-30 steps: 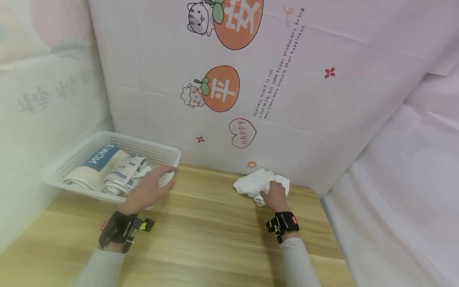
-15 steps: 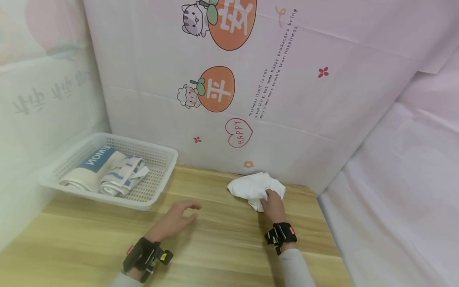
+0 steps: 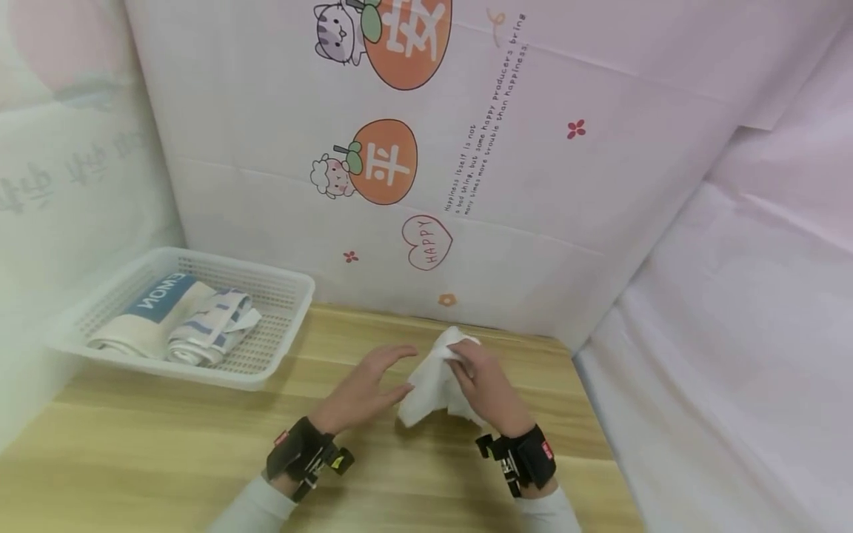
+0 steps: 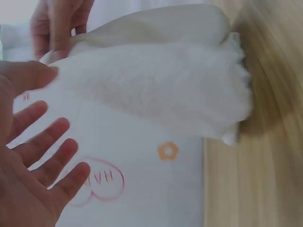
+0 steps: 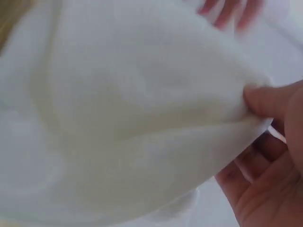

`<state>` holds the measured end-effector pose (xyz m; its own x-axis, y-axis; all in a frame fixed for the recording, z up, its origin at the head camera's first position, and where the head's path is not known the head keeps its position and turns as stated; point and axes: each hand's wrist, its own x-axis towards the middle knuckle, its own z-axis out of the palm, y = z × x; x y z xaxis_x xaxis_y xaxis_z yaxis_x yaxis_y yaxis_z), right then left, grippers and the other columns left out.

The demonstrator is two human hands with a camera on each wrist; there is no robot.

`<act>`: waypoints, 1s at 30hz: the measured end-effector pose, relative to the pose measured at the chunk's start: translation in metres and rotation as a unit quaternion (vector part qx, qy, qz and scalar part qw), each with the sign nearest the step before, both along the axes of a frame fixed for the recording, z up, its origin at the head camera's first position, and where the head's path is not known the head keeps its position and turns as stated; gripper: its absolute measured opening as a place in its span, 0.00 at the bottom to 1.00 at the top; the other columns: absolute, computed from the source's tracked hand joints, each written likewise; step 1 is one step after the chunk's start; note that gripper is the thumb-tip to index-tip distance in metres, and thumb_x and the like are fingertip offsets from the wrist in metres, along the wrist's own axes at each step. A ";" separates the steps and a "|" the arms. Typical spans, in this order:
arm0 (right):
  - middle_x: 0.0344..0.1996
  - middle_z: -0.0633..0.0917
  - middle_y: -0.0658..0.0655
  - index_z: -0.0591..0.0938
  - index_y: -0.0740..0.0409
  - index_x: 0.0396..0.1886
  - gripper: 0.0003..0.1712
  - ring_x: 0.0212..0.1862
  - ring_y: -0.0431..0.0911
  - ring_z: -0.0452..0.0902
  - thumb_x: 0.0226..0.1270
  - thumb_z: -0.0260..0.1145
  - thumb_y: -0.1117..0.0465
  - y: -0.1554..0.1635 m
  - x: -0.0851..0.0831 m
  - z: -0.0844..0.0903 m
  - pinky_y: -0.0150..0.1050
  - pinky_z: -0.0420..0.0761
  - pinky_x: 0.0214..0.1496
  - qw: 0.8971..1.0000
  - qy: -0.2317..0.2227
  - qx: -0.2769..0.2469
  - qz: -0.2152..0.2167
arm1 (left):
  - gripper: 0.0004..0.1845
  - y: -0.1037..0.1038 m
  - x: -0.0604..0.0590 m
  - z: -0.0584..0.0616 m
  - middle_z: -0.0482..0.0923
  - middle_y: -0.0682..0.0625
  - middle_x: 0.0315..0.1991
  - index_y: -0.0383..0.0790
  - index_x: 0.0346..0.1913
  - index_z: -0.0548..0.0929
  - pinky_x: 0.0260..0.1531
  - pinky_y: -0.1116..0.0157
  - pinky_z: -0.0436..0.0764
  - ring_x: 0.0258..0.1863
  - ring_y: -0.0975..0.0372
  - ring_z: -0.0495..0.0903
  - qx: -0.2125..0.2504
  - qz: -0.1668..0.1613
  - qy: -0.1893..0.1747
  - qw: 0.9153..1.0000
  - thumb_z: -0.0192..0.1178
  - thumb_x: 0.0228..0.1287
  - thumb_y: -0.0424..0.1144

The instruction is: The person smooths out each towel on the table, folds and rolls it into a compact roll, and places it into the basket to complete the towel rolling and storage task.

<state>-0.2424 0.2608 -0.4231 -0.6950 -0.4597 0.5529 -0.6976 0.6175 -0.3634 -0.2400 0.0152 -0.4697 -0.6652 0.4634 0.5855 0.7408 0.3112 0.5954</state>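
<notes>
I count two towels in the basket, one cloth yet unfolded, right hand pinching it, left hand spread wide.

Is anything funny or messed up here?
The word in the red heart on the wall is sideways, running up instead of across. The white cloth hangs rumpled from the right hand, unlike the neater towels in the basket. I see nothing spilled.
</notes>
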 end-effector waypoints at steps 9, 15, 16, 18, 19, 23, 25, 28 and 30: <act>0.41 0.89 0.50 0.87 0.54 0.47 0.08 0.43 0.39 0.84 0.74 0.65 0.63 -0.012 0.026 -0.003 0.35 0.85 0.44 0.992 -0.092 -0.019 0.082 | 0.09 0.014 0.000 0.000 0.86 0.56 0.46 0.47 0.49 0.87 0.51 0.62 0.83 0.47 0.64 0.83 0.059 -0.078 -0.097 0.991 0.65 0.71 0.43; 0.31 0.85 0.41 0.86 0.45 0.36 0.05 0.31 0.33 0.76 0.68 0.71 0.51 0.003 0.028 -0.014 0.28 0.78 0.33 0.981 -0.183 -0.020 0.054 | 0.12 -0.003 -0.007 -0.008 0.79 0.57 0.28 0.49 0.26 0.82 0.31 0.70 0.79 0.30 0.68 0.77 0.048 -0.071 -0.156 0.984 0.68 0.68 0.44; 0.27 0.82 0.40 0.86 0.43 0.34 0.06 0.28 0.32 0.72 0.66 0.72 0.49 0.005 0.028 -0.016 0.27 0.75 0.31 0.980 -0.194 -0.012 0.050 | 0.12 -0.008 -0.009 -0.008 0.79 0.57 0.27 0.49 0.26 0.81 0.30 0.71 0.79 0.29 0.68 0.77 0.049 -0.068 -0.158 0.984 0.68 0.68 0.44; 0.21 0.73 0.39 0.82 0.43 0.27 0.10 0.24 0.31 0.64 0.65 0.73 0.49 0.010 0.027 -0.022 0.26 0.68 0.28 0.977 -0.210 0.008 0.046 | 0.11 -0.016 -0.014 -0.004 0.78 0.58 0.26 0.50 0.26 0.81 0.28 0.71 0.77 0.28 0.69 0.75 0.043 -0.060 -0.152 0.986 0.67 0.68 0.44; 0.19 0.68 0.39 0.79 0.43 0.24 0.13 0.23 0.31 0.61 0.64 0.74 0.49 0.013 0.026 -0.025 0.26 0.66 0.27 0.976 -0.212 0.021 0.043 | 0.12 -0.021 -0.016 -0.001 0.76 0.59 0.25 0.50 0.26 0.80 0.28 0.72 0.75 0.27 0.69 0.74 0.039 -0.054 -0.146 0.987 0.68 0.67 0.44; 0.19 0.65 0.40 0.76 0.48 0.23 0.15 0.23 0.31 0.60 0.68 0.71 0.55 0.026 0.023 -0.038 0.26 0.65 0.27 0.973 -0.218 0.057 0.039 | 0.16 -0.036 -0.027 0.012 0.69 0.61 0.21 0.50 0.23 0.76 0.29 0.71 0.69 0.25 0.68 0.68 0.004 -0.035 -0.125 0.992 0.70 0.65 0.47; 0.20 0.70 0.40 0.80 0.49 0.27 0.10 0.24 0.31 0.63 0.71 0.69 0.58 0.033 0.021 -0.041 0.26 0.67 0.27 0.974 -0.218 0.060 0.029 | 0.17 -0.041 -0.030 0.019 0.69 0.62 0.21 0.50 0.23 0.75 0.29 0.71 0.68 0.25 0.68 0.68 -0.017 -0.034 -0.128 0.991 0.71 0.63 0.48; 0.24 0.79 0.44 0.85 0.51 0.34 0.04 0.27 0.33 0.68 0.72 0.67 0.62 0.045 0.016 -0.037 0.28 0.72 0.28 0.981 -0.190 0.049 -0.002 | 0.16 -0.047 -0.034 0.026 0.72 0.62 0.21 0.51 0.23 0.78 0.29 0.71 0.71 0.26 0.68 0.71 -0.049 -0.035 -0.141 0.988 0.73 0.60 0.51; 0.28 0.84 0.47 0.87 0.53 0.39 0.04 0.29 0.35 0.73 0.71 0.67 0.65 0.054 0.012 -0.029 0.31 0.76 0.29 0.987 -0.151 0.041 -0.033 | 0.15 -0.050 -0.035 0.029 0.75 0.62 0.22 0.51 0.23 0.81 0.28 0.71 0.74 0.26 0.67 0.73 -0.068 -0.038 -0.152 0.985 0.75 0.57 0.52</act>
<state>-0.2308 0.3149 -0.4516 -0.8522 -0.4423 0.2794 -0.5226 0.6939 -0.4954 -0.2745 -0.0352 -0.4408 -0.7607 0.5785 0.2945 0.5593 0.3538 0.7497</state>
